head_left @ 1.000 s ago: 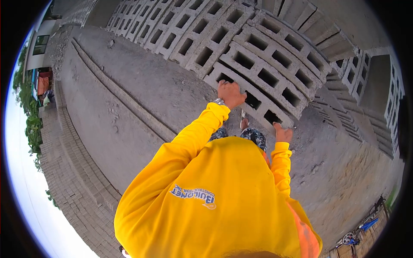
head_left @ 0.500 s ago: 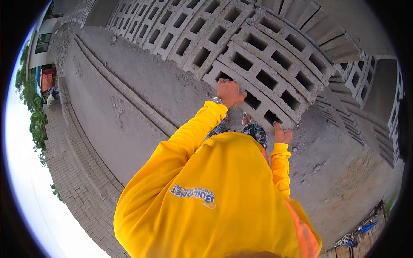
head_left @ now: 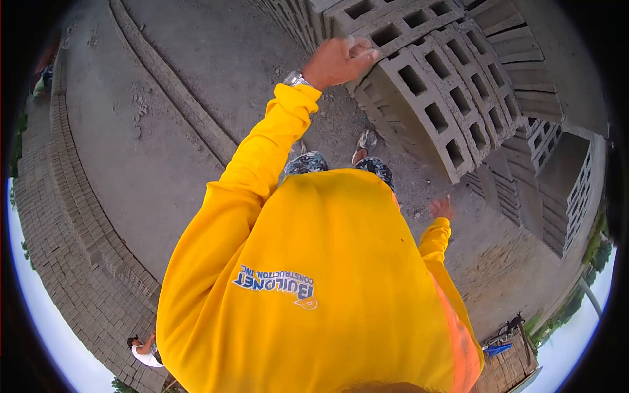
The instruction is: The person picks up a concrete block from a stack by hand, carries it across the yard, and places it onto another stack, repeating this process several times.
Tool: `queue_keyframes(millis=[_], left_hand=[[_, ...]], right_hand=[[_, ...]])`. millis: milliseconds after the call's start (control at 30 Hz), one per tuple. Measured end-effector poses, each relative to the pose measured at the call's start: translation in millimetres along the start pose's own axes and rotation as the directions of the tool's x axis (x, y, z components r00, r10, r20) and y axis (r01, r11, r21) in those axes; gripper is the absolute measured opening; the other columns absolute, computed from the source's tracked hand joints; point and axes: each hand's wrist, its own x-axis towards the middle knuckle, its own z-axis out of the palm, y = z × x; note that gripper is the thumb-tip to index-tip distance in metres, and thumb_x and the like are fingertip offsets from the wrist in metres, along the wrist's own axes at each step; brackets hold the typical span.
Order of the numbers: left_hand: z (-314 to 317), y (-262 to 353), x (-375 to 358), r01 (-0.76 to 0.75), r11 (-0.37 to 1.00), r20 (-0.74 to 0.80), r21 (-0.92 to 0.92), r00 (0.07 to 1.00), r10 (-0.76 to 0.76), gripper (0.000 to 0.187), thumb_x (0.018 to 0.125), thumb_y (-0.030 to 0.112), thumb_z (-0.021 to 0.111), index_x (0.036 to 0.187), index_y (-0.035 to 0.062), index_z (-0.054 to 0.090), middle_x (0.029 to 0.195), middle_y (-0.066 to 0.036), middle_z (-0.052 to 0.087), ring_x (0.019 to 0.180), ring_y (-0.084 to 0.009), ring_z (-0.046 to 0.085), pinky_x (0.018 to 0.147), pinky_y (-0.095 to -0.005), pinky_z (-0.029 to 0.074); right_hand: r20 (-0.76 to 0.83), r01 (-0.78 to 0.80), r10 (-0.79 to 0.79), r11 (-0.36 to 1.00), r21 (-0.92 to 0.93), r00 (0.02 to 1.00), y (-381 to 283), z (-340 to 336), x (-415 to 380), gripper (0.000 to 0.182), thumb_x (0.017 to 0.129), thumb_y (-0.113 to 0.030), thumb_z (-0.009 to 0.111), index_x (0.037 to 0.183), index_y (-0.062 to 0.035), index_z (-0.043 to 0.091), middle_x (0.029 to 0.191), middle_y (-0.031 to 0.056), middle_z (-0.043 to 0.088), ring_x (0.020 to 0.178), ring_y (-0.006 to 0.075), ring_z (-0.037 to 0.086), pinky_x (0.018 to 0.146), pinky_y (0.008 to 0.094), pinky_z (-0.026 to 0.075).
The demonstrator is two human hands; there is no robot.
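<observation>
My left hand [head_left: 335,63], with a watch at the wrist, is at the corner of stacked grey hollow concrete blocks [head_left: 398,54]. Its fingers are bent, the thumb is apart from them, and the thumb tip meets or overlaps the block edge; contact is unclear. Nothing is visibly gripped in it. Lower right, my right hand [head_left: 442,208] hangs away from the blocks with its fingers apart and nothing in it. Between the hands, the nearest end block [head_left: 419,98] stands on edge, its row of rectangular holes facing up and its flat side showing.
My feet [head_left: 365,140] stand on dusty ground beside the stack. A long raised strip [head_left: 173,82] crosses the ground at left. Paving-like rows of blocks [head_left: 78,262] fill the far left, where another person [head_left: 145,351] is visible. More blocks [head_left: 573,196] stand at right.
Both hands have left the holes of the front block. My left hand is higher in view at the stack corner, and my right hand is lower, off the blocks. The view has shifted and turned.
</observation>
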Motion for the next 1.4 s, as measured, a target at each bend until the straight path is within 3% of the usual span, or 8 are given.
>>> queue_keyframes(millis=[333, 633, 867, 967, 1033, 1100, 1167, 1400], left_hand=[[-98, -233, -329, 0.809, 0.576, 0.009, -0.121, 0.581, -0.814, 0.037, 0.085, 0.03, 0.057, 0.094, -0.0053, 0.066, 0.079, -0.014, 0.067, 0.073, -0.0201, 0.063, 0.069, -0.0327, 0.048], [-183, -298, -320, 0.819, 0.351, 0.015, -0.455, 0.401, -0.916, 0.036, 0.089, 0.029, 0.055, 0.104, -0.0023, 0.063, 0.088, -0.009, 0.069, 0.074, -0.018, 0.065, 0.061, -0.0271, 0.045], [-277, -421, -253, 0.669, 0.232, -0.046, -0.706, 0.283, -0.958, 0.04, 0.089, 0.028, 0.054, 0.109, -0.0057, 0.059, 0.091, -0.014, 0.067, 0.081, -0.0191, 0.065, 0.065, -0.0285, 0.049], [-321, -452, -262, 0.771, 0.044, 0.005, -0.635, 0.061, -0.998, 0.038, 0.089, 0.029, 0.053, 0.105, -0.0049, 0.06, 0.089, -0.013, 0.067, 0.077, -0.019, 0.065, 0.061, -0.0304, 0.048], [-347, -477, -279, 0.829, -0.041, 0.045, -0.557, -0.019, -0.999, 0.037, 0.089, 0.029, 0.052, 0.099, -0.0048, 0.061, 0.087, -0.011, 0.067, 0.074, -0.0206, 0.065, 0.061, -0.0344, 0.049], [-365, -499, -301, 0.73, -0.121, 0.065, -0.673, -0.104, -0.992, 0.032, 0.088, 0.032, 0.049, 0.098, 0.004, 0.062, 0.086, -0.007, 0.068, 0.071, -0.0183, 0.064, 0.055, -0.0313, 0.045], [-389, -518, -310, 0.69, -0.187, 0.105, -0.699, -0.16, -0.982, 0.033, 0.088, 0.032, 0.049, 0.099, 0.0037, 0.062, 0.087, -0.008, 0.068, 0.073, -0.0189, 0.064, 0.056, -0.0318, 0.046], [-485, -641, -262, 0.821, -0.197, 0.271, -0.535, -0.054, -0.961, 0.034, 0.089, 0.032, 0.049, 0.102, 0.0026, 0.06, 0.093, -0.011, 0.067, 0.078, -0.0211, 0.064, 0.061, -0.0334, 0.047]], right_hand=[[0.024, -0.094, 0.15, 0.731, -0.676, 0.988, 152, 208, -89, 0.04, 0.083, -0.038, 0.058, 0.108, -0.0062, 0.058, 0.091, 0.0133, 0.067, 0.067, 0.0268, 0.066, 0.054, 0.0395, 0.05], [0.357, 0.312, -0.131, 0.799, -0.514, 0.925, 4, 423, -99, 0.037, 0.08, -0.034, 0.066, 0.1, -0.0017, 0.063, 0.09, 0.0161, 0.067, 0.067, 0.0271, 0.067, 0.057, 0.0364, 0.054], [0.269, 0.356, -0.305, 0.28, -0.892, 0.914, -87, 656, -144, 0.048, 0.083, -0.026, 0.062, 0.12, 0.003, 0.052, 0.11, 0.0213, 0.061, 0.094, 0.0376, 0.063, 0.079, 0.0436, 0.053], [0.337, 0.339, -0.103, 0.523, -0.782, 0.936, -126, 788, -169, 0.043, 0.082, -0.023, 0.059, 0.118, -0.0004, 0.055, 0.119, 0.02, 0.058, 0.111, 0.0325, 0.055, 0.093, 0.0387, 0.045], [0.772, 0.691, -0.237, -0.345, -0.635, 0.59, -138, 895, -146, 0.034, 0.082, -0.021, 0.057, 0.11, -0.0021, 0.06, 0.113, 0.0177, 0.061, 0.105, 0.0311, 0.059, 0.089, 0.0373, 0.047], [0.835, 0.724, -0.235, -0.418, -0.548, 0.497, -166, 984, -211, 0.027, 0.081, -0.019, 0.058, 0.103, -0.0048, 0.064, 0.107, 0.0144, 0.064, 0.101, 0.0296, 0.061, 0.086, 0.0358, 0.048], [0.81, 0.861, -0.313, 0.052, -0.506, 0.496, -184, 1060, -257, 0.029, 0.081, -0.02, 0.059, 0.106, -0.0059, 0.063, 0.109, 0.0151, 0.063, 0.104, 0.0296, 0.06, 0.089, 0.0353, 0.046], [0.818, 0.918, -0.451, 0.331, -0.219, 0.358, -244, 1124, -401, 0.038, 0.084, -0.032, 0.056, 0.11, -0.0044, 0.062, 0.111, 0.0153, 0.063, 0.106, 0.0315, 0.058, 0.091, 0.0369, 0.045]])
